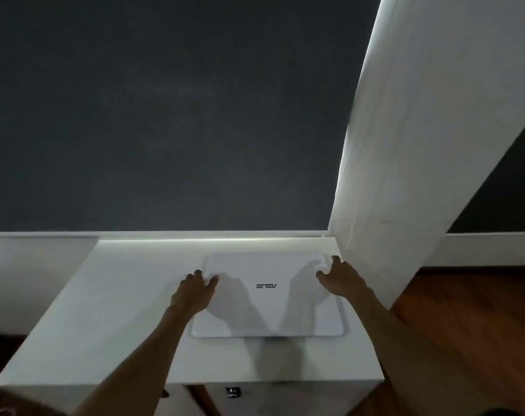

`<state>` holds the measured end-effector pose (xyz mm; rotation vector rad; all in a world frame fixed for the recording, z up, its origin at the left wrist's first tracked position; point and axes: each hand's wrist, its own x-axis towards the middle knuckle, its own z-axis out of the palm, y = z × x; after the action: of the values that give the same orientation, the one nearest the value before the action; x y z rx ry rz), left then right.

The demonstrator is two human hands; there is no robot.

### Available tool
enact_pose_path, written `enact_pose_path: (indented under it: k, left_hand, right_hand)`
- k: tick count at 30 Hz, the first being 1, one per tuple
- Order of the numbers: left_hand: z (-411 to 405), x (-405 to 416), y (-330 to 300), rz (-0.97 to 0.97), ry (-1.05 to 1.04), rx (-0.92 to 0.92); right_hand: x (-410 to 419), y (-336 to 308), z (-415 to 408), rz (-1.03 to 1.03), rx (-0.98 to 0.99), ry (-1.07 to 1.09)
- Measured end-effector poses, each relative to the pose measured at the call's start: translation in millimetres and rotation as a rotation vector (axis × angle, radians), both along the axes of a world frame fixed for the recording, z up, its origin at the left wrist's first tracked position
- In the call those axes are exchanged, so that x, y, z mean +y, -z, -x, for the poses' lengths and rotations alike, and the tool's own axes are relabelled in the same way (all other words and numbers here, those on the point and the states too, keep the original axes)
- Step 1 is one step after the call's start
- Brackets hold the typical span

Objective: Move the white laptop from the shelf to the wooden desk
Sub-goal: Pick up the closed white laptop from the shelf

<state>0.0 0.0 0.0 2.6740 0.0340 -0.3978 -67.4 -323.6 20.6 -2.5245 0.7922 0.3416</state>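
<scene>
Lying flat on white shelf [129, 310] — closed white laptop [267, 313], dark wall [165, 115] behind.

Laptop [267, 298] lay flat on shelf [129, 310], right of centre, left hand [195, 291] at its left edge, right hand [340, 277] at far-right corner.

Both forearms bare, no sleeves; left hand [195, 291], right hand [340, 279] ungloved.

Left hand [195, 291] hides laptop [267, 298] left edge; grip unclear.
</scene>
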Motion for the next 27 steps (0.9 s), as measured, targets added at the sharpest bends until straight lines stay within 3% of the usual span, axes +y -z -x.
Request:
enact_pose_path:
  k: [4,14,18,27]
  left_hand:
    - [-9,-5,16,0.030,-0.082,0.075]
    - [-25,-17,38,0.219,-0.349,0.165]
    - [-26,-15,37,0.303,-0.425,0.185]
    - [-22,-7,12,0.434,-0.425,0.045]
  right_hand:
    - [6,16,-8,-0.080,0.084,0.120]
    - [2,72,-29,-0.268,0.055,0.355]
    - [13,49,-22,-0.330,0.042,0.392]
    - [13,36,-18,-0.524,-0.098,0.387]
